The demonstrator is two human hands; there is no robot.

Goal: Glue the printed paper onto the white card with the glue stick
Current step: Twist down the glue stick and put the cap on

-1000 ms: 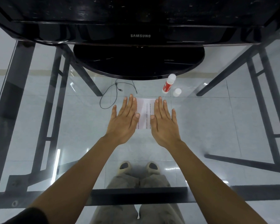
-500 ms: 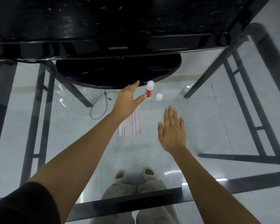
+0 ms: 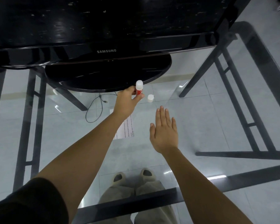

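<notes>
Near the far edge of the glass tabletop [image 3: 200, 110], left of its middle: thin black cable [image 3: 94, 109] seen through the glass, curled in a loop. Just to the right of it, left hand [image 3: 127, 102] stretched forward over the paper, fingers and thumb closed around the red body of the glue stick [image 3: 139, 90]; stick upright, white end on top, right in front of the black monitor base [image 3: 108, 75]. Close beside the stick on the right, but apart from it, small white cap [image 3: 150, 98], standing alone on the glass. Nearer to the person, under the left forearm, printed paper [image 3: 127, 128] lying flat near the middle of the tabletop, partly hidden by that arm; white card not possible to distinguish from the paper. Right of the paper, right hand [image 3: 164, 133] flat and fully open, fingers straight and together, holding nothing; impossible to say whether touching the glass or just above it. Farther right, only black table legs [image 3: 199, 75] visible through the glass.
</notes>
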